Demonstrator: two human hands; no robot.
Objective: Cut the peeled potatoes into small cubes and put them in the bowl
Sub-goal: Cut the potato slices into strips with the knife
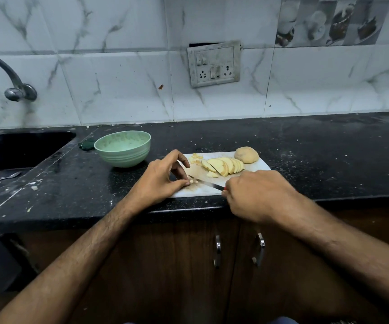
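Note:
A white cutting board (259,168) lies on the black counter. On it sits a fanned row of potato slices (223,166), a whole peeled potato (246,154) at the far right corner, and a few small cubes (195,158) near the far left. My left hand (163,178) pinches a small potato strip (193,182) against the board between thumb and fingers. My right hand (256,195) grips the red handle of a knife (206,182), whose blade lies across the board right beside that strip. A pale green bowl (122,148) stands left of the board.
A dark sink (18,148) is set into the counter at the left, with a tap (13,87) on the tiled wall above it. A switch and socket plate (213,64) hangs on the wall behind the board. Cupboard doors with metal handles (217,253) are below the counter edge.

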